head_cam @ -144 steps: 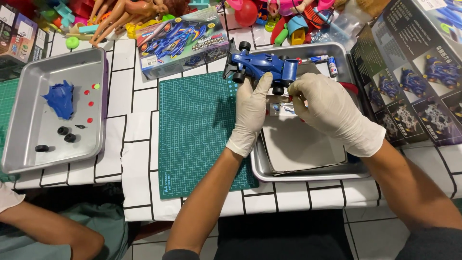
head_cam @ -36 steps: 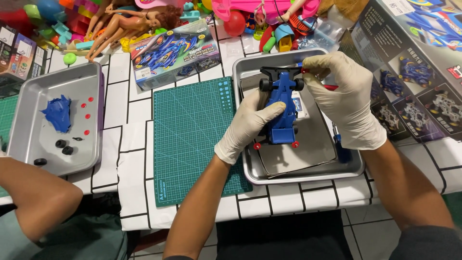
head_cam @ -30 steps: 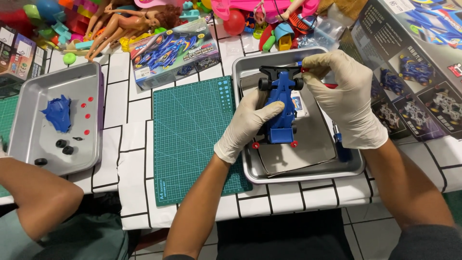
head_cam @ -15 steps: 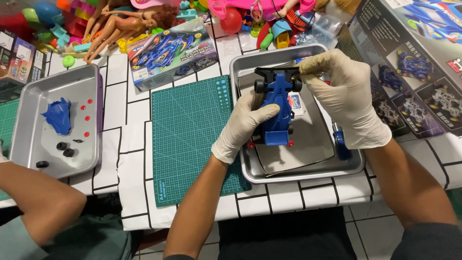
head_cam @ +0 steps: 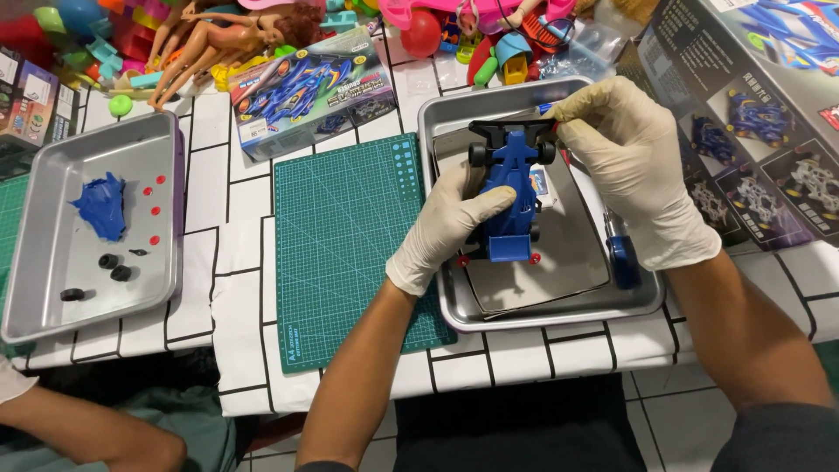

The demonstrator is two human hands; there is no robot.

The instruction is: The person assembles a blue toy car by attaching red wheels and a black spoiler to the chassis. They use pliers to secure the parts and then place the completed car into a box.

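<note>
A blue toy race car (head_cam: 511,188) with black wheels and a black rear wing lies lengthwise in a metal tray (head_cam: 542,315), on grey sheets of paper. My left hand (head_cam: 446,227), in a white glove, grips the car's body from the left side. My gloved right hand (head_cam: 634,166) pinches a thin tool with a red and blue tip at the car's rear wing. A small blue piece (head_cam: 622,260) lies in the tray under my right wrist.
A green cutting mat (head_cam: 350,245) lies left of the tray. Another metal tray (head_cam: 52,288) at far left holds a blue body shell, black wheels and red bits. A model kit box (head_cam: 310,92), a large box (head_cam: 752,114) and toys crowd the back. Another person's arm (head_cam: 87,428) shows at bottom left.
Since 4.8 s ago the car has been turned from sideways to lengthwise and lowered onto the tray. Over the last second both hands keep their hold, with only slight shifts.
</note>
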